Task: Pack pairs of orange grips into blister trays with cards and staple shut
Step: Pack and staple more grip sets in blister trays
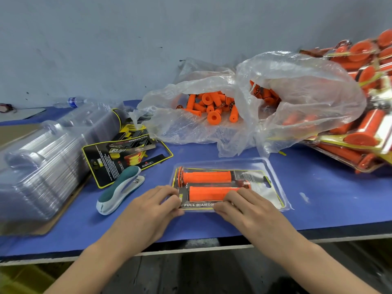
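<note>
Directly ahead, on a blue tabletop (318,198), lies a clear blister tray (279,188) with its long side toward the viewer. Inside it, two orange grips lie side by side: the upper grip (206,177) farther away, the lower grip (210,193) nearer. A black and yellow card (197,205) reading "FULL DIAMON" shows beneath them.

Both of the person's hands are on the tray's near edge. The left hand (152,206) has bent fingers pinching the near left corner. The right hand (244,206) has curled fingers pinching the near edge, covering part of the lower grip.

Just left of the left hand, a teal and white stapler (121,192) lies on the tabletop. Beyond it are loose cards (118,158), and at far left a tall stack of empty trays (42,166). Behind the tray, open plastic bags (297,85) hold loose grips (212,107). At far right is a heap of filled packs (360,124). A water bottle (74,101) lies near the wall.
</note>
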`<state>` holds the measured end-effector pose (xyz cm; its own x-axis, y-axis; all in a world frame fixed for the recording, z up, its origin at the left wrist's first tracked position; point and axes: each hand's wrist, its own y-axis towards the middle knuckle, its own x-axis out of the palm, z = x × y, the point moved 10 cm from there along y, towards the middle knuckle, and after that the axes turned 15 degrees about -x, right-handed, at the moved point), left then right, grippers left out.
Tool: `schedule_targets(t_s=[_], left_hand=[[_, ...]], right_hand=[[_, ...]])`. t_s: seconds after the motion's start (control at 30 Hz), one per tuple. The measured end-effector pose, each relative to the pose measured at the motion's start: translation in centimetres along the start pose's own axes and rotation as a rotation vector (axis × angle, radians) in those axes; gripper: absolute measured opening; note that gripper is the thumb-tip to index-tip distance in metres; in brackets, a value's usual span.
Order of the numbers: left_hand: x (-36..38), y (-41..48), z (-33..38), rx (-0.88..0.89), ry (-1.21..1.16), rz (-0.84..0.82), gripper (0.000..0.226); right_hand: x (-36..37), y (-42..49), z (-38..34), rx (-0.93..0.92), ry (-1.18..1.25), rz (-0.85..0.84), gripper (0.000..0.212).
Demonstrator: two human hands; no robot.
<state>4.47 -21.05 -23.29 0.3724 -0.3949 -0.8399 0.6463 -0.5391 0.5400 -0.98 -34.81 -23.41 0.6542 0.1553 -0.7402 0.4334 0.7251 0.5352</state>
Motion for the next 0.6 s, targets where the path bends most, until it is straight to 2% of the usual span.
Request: schedule_targets(t_s=[0.17,0.43,0.6], left_hand=[[-0.1,0.0,-0.1,0.0,0.01,-0.04,0.023],[-0.3,0.5,-1.4,-0.003,-0.005,-0.055,0.026],[-0.8,0.9,-1.9,-0.001,0.008,0.002,0.031]], right_hand=[[-0.9,-1.2,0.5,0.01,-0.127,0.03,0.01],[-2.3,-3.1,3.1,0.087,-0.163,0.039,0.036],[-2.2,-3.8,3.6,0.112,-0.204,0.005,0.037]])
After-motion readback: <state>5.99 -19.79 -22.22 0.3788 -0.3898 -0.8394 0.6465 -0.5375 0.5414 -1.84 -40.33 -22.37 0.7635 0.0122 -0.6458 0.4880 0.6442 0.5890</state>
